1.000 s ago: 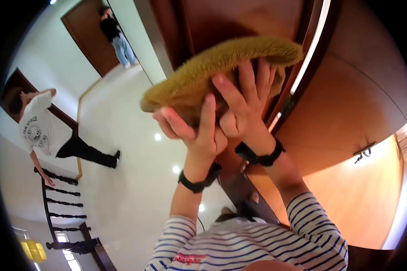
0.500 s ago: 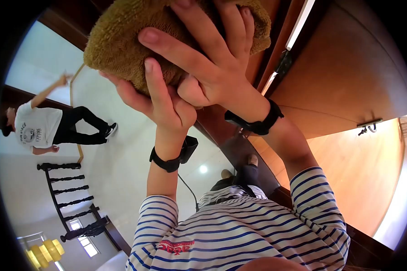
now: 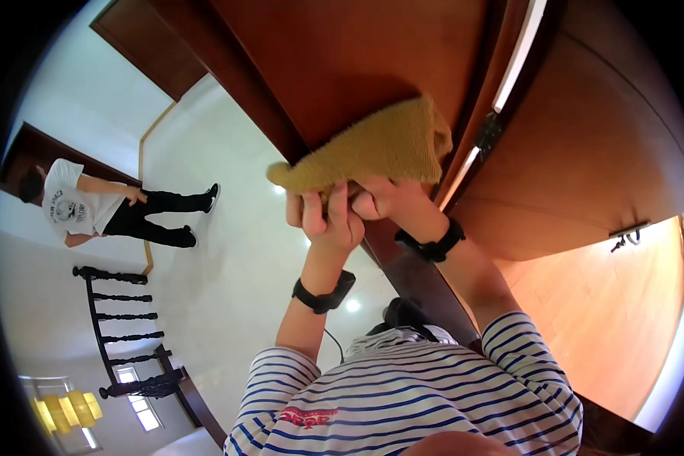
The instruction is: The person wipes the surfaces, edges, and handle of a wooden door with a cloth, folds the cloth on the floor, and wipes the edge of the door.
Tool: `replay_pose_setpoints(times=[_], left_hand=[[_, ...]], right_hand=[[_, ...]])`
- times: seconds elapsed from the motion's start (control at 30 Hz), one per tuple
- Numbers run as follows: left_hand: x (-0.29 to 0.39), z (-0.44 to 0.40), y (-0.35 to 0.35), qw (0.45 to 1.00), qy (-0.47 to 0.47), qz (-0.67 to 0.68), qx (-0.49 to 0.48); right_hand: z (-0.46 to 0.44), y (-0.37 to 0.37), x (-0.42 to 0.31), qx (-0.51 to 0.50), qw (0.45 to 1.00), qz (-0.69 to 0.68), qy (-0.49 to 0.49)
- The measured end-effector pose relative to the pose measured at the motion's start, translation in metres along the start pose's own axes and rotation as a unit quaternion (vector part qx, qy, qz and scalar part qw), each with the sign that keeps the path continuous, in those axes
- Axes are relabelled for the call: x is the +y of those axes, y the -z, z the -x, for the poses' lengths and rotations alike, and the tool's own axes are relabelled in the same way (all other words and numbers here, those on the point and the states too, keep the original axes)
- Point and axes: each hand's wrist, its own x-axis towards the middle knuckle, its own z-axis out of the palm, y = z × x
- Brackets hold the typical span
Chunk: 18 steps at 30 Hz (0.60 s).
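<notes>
A brown towel (image 3: 376, 148) is raised in front of me, against or close to the dark wooden frame; whether it touches the wood is hard to see. My left hand (image 3: 323, 216) has its curled fingers closed on the towel's lower edge. Beside it, my right hand (image 3: 391, 201) also grips the towel, its fingers mostly hidden under the folds and its thumb near the left hand. Each wrist wears a black strap.
To the right stands a brown wooden door (image 3: 570, 137) with a metal latch (image 3: 629, 230). A reddish-brown wood panel (image 3: 365, 53) rises ahead. At left, a person in a white shirt (image 3: 76, 201) stands near a dark railing (image 3: 121, 315).
Both hands and the towel have moved lower and farther from the camera. My right hand's spread fingers have gone behind the towel. The other person has lowered a raised arm.
</notes>
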Motion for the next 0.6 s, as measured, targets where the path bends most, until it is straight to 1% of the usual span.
replay_pose_setpoints(times=[0.03,0.07,0.13,0.17,0.23,0.33,0.43,0.47,0.53,0.6], left_hand=[[0.0,0.005,-0.003,1.0,0.007,0.004,-0.001],[-0.002,0.009,-0.006,1.0,0.004,-0.002,0.001],[-0.002,0.022,-0.006,0.999,0.0,0.023,-0.028],[-0.001,0.036,-0.012,0.999,0.032,0.025,0.013],[0.001,0.037,-0.011,0.999,0.04,0.022,0.003],[0.007,0.038,-0.007,0.998,0.061,0.018,-0.018],[0.011,0.04,-0.007,0.997,0.071,0.012,-0.031],[0.012,0.042,-0.007,0.997,0.072,0.015,-0.036],[0.018,0.046,-0.006,0.998,0.061,0.013,-0.03],[0.027,0.055,0.001,0.986,0.109,-0.016,-0.125]], right_hand=[[0.006,-0.001,0.001,-0.013,1.0,0.003,-0.003],[0.013,0.0,0.001,-0.091,0.994,-0.026,-0.046],[0.032,-0.002,0.006,-0.169,0.98,-0.06,-0.089],[0.045,-0.004,0.01,-0.18,0.972,-0.093,-0.119],[0.05,-0.004,0.011,-0.192,0.961,-0.125,-0.153],[0.051,-0.003,0.014,-0.153,0.978,-0.082,-0.113],[0.058,-0.006,0.017,-0.112,0.982,-0.108,-0.109],[0.06,-0.003,0.018,-0.136,0.982,-0.087,-0.101],[0.075,0.0,0.027,-0.147,0.984,-0.067,-0.082],[0.1,-0.005,0.038,-0.198,0.978,-0.021,-0.056]])
